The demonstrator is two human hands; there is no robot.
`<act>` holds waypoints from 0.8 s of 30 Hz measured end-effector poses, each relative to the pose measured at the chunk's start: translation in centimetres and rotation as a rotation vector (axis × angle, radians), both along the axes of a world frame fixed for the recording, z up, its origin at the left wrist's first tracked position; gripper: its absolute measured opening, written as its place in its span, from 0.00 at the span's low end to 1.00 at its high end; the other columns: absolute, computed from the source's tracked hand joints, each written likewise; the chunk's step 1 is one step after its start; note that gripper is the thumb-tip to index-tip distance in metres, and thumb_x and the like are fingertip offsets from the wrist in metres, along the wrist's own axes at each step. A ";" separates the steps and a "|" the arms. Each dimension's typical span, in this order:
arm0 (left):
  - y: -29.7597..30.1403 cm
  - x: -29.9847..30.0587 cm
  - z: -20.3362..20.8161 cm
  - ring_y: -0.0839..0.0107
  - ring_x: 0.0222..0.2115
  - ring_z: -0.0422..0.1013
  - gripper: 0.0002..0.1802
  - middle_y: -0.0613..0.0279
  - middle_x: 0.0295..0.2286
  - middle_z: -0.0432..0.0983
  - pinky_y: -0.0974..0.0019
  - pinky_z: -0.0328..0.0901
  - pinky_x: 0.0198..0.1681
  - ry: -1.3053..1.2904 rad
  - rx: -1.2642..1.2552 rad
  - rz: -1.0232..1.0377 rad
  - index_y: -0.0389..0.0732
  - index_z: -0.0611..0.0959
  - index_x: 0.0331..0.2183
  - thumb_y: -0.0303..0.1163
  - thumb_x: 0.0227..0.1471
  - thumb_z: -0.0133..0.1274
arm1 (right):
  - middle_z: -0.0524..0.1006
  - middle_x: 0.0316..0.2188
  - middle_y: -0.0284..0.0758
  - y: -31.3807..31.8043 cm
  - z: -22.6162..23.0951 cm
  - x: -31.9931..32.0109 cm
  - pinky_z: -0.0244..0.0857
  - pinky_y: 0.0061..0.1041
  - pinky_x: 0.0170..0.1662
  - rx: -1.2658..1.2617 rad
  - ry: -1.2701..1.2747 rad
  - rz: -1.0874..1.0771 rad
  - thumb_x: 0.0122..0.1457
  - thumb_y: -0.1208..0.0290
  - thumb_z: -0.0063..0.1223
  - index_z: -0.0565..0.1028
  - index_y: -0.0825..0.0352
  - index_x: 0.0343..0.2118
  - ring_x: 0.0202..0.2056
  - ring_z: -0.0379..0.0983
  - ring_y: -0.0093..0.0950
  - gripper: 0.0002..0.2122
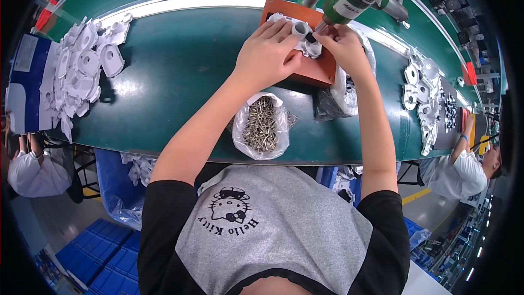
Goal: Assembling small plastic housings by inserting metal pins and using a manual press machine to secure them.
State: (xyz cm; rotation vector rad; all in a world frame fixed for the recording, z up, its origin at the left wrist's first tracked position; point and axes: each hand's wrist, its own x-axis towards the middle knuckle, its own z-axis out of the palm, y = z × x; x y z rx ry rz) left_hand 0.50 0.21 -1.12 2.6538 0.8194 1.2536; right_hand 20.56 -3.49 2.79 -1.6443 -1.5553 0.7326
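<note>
A white plastic housing (312, 49) with a round ring lies on an orange fixture block (314, 71) near the back of the bench. My left hand (267, 52) grips the housing from the left, its fingers over the top and its thumb beside the ring. My right hand (345, 49) is closed in a pinch at a small black part (310, 37) on the housing's right side. Just above these fingers is the tip of a green bench machine (349, 0). My fingers partly hide the housing and the black part.
A clear bag of screws (260, 125) sits at the bench's front edge. Behind my right forearm is another plastic bag (344, 95). White housings are piled at left (82, 71) and right (426, 87). Blue bins (117, 196) stand below. A co-worker (461, 169) is at far right.
</note>
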 end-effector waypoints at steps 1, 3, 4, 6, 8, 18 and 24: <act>0.0 0.0 0.0 0.57 0.48 0.69 0.13 0.52 0.43 0.75 0.56 0.63 0.54 -0.002 -0.002 0.004 0.38 0.79 0.31 0.35 0.43 0.56 | 0.74 0.29 0.30 0.2 -0.1 0.1 0.62 0.20 0.36 -0.012 0.022 0.008 0.52 0.68 0.58 0.73 0.72 0.40 0.30 0.66 0.19 0.15; 0.0 0.0 0.1 0.57 0.48 0.69 0.13 0.52 0.43 0.75 0.56 0.63 0.54 -0.003 0.000 -0.001 0.39 0.79 0.31 0.35 0.43 0.56 | 0.73 0.28 0.29 0.4 0.0 0.2 0.61 0.19 0.35 -0.020 0.041 0.026 0.52 0.69 0.58 0.72 0.72 0.40 0.29 0.64 0.19 0.15; 0.0 0.0 0.1 0.57 0.48 0.69 0.13 0.53 0.43 0.75 0.56 0.63 0.53 -0.003 0.002 -0.002 0.39 0.79 0.31 0.35 0.43 0.56 | 0.73 0.28 0.28 0.5 0.1 0.2 0.60 0.19 0.34 -0.028 0.061 0.048 0.52 0.69 0.58 0.72 0.72 0.39 0.28 0.63 0.18 0.15; -0.1 -0.1 0.1 0.57 0.47 0.70 0.12 0.53 0.43 0.75 0.56 0.63 0.53 -0.002 0.006 0.004 0.39 0.79 0.31 0.35 0.43 0.56 | 0.73 0.28 0.28 0.8 0.0 0.5 0.61 0.19 0.34 -0.049 0.056 0.046 0.51 0.70 0.59 0.72 0.72 0.39 0.28 0.64 0.17 0.14; -0.1 0.0 0.1 0.57 0.47 0.70 0.12 0.53 0.43 0.75 0.56 0.63 0.53 -0.005 0.010 0.002 0.39 0.78 0.31 0.35 0.43 0.56 | 0.73 0.28 0.28 1.5 -0.2 1.7 0.61 0.18 0.34 -0.069 0.048 0.036 0.51 0.70 0.59 0.73 0.71 0.38 0.29 0.65 0.17 0.13; -0.1 0.0 0.1 0.57 0.48 0.70 0.13 0.52 0.43 0.75 0.56 0.63 0.54 0.006 0.007 0.004 0.39 0.79 0.32 0.36 0.44 0.56 | 0.74 0.28 0.28 3.6 0.3 3.6 0.64 0.19 0.35 -0.176 0.193 0.332 0.52 0.72 0.60 0.75 0.68 0.37 0.30 0.68 0.18 0.11; -0.1 -0.1 0.1 0.56 0.48 0.69 0.14 0.51 0.44 0.75 0.55 0.62 0.54 0.016 0.020 -0.007 0.39 0.78 0.33 0.37 0.45 0.55 | 0.73 0.27 0.28 3.9 0.8 3.5 0.63 0.19 0.35 -0.180 0.106 0.319 0.51 0.71 0.61 0.76 0.68 0.36 0.30 0.68 0.18 0.10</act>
